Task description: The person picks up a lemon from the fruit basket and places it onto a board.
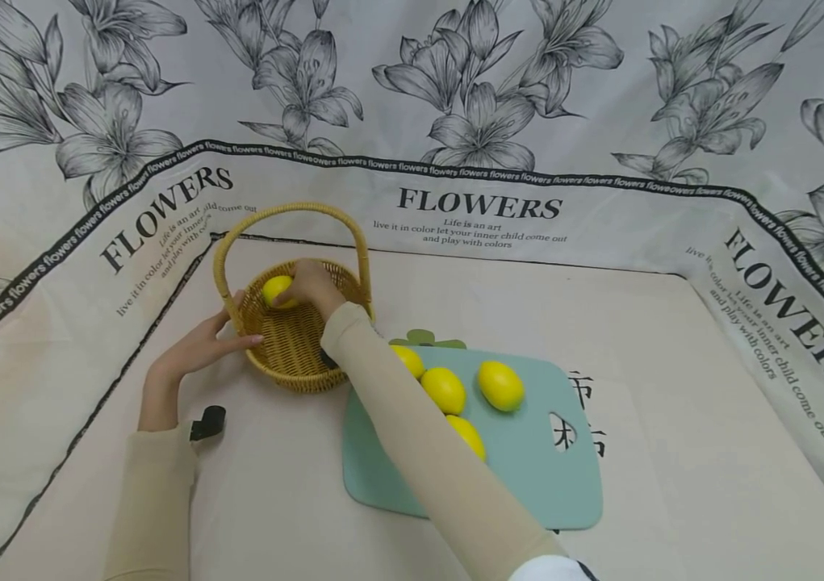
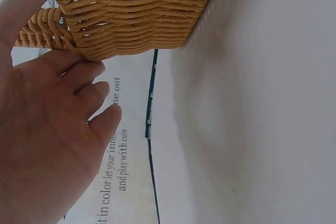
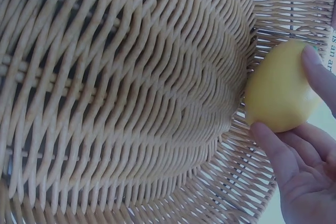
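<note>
A wicker basket (image 1: 304,378) with a tall arched handle stands at the back left of the table. At its left side my left hand (image 1: 201,349) grips the rim, thumb over the edge and the other fingers against the outer wall (image 2: 136,19). Inside the basket my right hand (image 1: 315,286) holds a yellow lemon (image 1: 278,290) near the far left wall. In the right wrist view, thumb and fingertips pinch this lemon (image 3: 281,87) close against the weave. The woven floor of the basket shows below it.
Right of the basket lies a light blue cutting board (image 1: 528,484) with several lemons (image 1: 500,386) on it, some partly hidden by my right sleeve (image 1: 426,452). A green leaf-shaped piece (image 1: 422,339) peeks out behind the board. Flower-printed cloth (image 1: 484,206) rises around the table's back and sides.
</note>
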